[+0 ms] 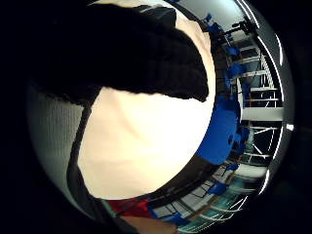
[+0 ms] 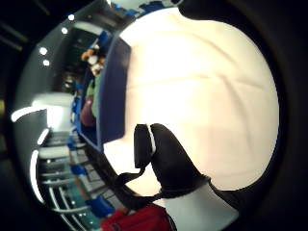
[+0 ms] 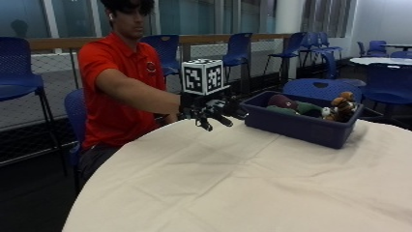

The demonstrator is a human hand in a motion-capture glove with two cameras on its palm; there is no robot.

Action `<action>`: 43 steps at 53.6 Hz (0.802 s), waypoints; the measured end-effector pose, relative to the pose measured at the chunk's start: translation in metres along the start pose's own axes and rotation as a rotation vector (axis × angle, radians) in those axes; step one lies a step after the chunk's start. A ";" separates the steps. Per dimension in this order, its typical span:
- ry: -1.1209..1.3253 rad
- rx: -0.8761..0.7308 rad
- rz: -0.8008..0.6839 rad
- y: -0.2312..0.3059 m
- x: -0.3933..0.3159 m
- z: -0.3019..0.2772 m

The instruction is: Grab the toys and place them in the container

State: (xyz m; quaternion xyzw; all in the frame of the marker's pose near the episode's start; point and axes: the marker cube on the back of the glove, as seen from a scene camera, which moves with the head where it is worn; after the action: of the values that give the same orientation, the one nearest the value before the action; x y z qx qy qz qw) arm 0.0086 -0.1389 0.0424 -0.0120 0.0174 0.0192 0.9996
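Table [image 3: 212, 183] below right hand [image 3: 209, 113], fingers [image 3: 222, 120] relaxed, beside container [image 3: 302, 126].

Right arm stretched forward from the shoulder, nearly level, elbow only slightly bent; gloved right hand [image 3: 212, 115] in the air, palm facing down; fingers [image 3: 222, 119] relaxed, hanging loosely curled, nothing between them; thumb side palm view shows the thumb [image 2: 166, 159] sticking out free; little finger side palm view shows a black finger [image 1: 146, 63] across the frame, holding nothing.
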 end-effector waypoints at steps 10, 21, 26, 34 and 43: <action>-0.029 -0.006 0.005 0.021 0.018 0.008; -0.029 0.005 0.007 0.039 0.032 0.015; -0.041 0.003 0.013 0.044 0.035 0.018; -0.046 -0.002 0.014 0.052 0.030 0.028; -0.071 -0.004 0.019 0.060 0.021 0.034</action>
State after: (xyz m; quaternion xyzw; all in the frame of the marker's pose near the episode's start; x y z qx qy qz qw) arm 0.0284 -0.0770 0.0741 -0.0132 -0.0181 0.0293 0.9993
